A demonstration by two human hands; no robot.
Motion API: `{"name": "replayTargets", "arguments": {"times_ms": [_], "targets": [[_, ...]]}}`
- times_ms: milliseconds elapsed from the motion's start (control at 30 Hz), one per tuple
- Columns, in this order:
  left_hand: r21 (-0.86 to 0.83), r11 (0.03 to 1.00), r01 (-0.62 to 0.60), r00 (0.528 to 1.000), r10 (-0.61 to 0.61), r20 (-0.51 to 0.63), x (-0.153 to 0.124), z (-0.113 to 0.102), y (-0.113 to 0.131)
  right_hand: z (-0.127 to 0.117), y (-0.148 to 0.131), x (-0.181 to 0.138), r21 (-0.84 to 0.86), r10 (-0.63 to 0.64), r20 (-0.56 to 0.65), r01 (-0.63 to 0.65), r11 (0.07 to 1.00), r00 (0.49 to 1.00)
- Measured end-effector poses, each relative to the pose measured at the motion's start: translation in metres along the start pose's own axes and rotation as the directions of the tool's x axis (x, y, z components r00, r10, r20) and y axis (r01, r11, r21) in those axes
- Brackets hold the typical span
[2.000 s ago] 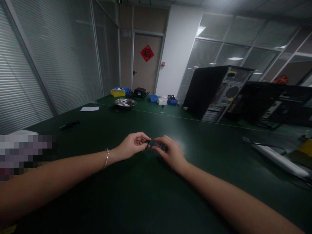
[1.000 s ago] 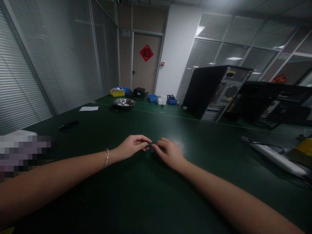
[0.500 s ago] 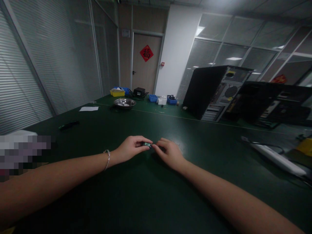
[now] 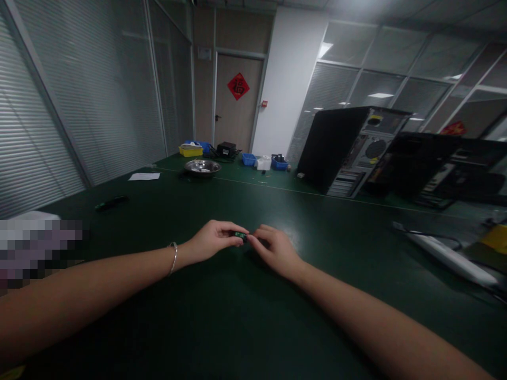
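My left hand (image 4: pixel 214 241) and my right hand (image 4: pixel 274 249) meet over the middle of the dark green table (image 4: pixel 237 316). A small dark part with a green glint (image 4: pixel 239 235) is pinched between the left thumb and fingers. The right fingertips are curled and pressed against that same part from the right side. What the part is I cannot make out in the dim light. A thin silver bracelet (image 4: pixel 173 257) sits on my left wrist.
Two open computer towers (image 4: pixel 352 150) lie at the back right. A metal bowl (image 4: pixel 202 167), yellow and blue bins (image 4: pixel 190 151), a white sheet (image 4: pixel 144 177) and a dark tool (image 4: pixel 112 202) lie toward the back left. A white power strip (image 4: pixel 447 256) lies at right.
The hands have drawn closer together and lowered slightly. The small part, earlier stretched between both hands, now sits pinched in the left fingers with its green side showing.
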State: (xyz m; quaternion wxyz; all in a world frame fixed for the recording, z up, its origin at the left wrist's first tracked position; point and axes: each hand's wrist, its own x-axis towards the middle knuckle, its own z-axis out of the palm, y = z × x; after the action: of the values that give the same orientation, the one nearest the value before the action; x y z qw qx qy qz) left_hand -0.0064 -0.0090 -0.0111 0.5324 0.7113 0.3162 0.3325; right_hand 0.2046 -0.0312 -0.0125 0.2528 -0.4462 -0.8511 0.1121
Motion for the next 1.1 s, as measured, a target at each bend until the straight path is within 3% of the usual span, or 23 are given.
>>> {"name": "replayTargets", "arguments": {"times_ms": [433, 600, 733, 1100], "targets": [[-0.089, 0.994, 0.061, 0.998, -0.059, 0.023, -0.001, -0.001, -0.002, 0.002, 0.0, 0.0, 0.038, -0.039, 0.012, 0.038, 0.999, 0.999], [-0.057, 0.998, 0.032, 0.998, -0.035, -0.049, 0.001, -0.002, -0.006, 0.004, 0.002, 0.001, 0.04, -0.008, -0.025, 0.009, 0.999, 1.0], [-0.124, 0.992, -0.013, 0.993, -0.001, -0.117, 0.003, -0.003, -0.012, 0.003, 0.001, 0.0, 0.063, -0.033, -0.023, 0.035, 0.997, 0.999], [-0.142, 0.99, -0.024, 1.0, 0.024, -0.005, 0.003, -0.001, -0.016, 0.001, 0.0, 0.0, 0.141, -0.098, -0.064, 0.106, 0.984, 0.993]]}}
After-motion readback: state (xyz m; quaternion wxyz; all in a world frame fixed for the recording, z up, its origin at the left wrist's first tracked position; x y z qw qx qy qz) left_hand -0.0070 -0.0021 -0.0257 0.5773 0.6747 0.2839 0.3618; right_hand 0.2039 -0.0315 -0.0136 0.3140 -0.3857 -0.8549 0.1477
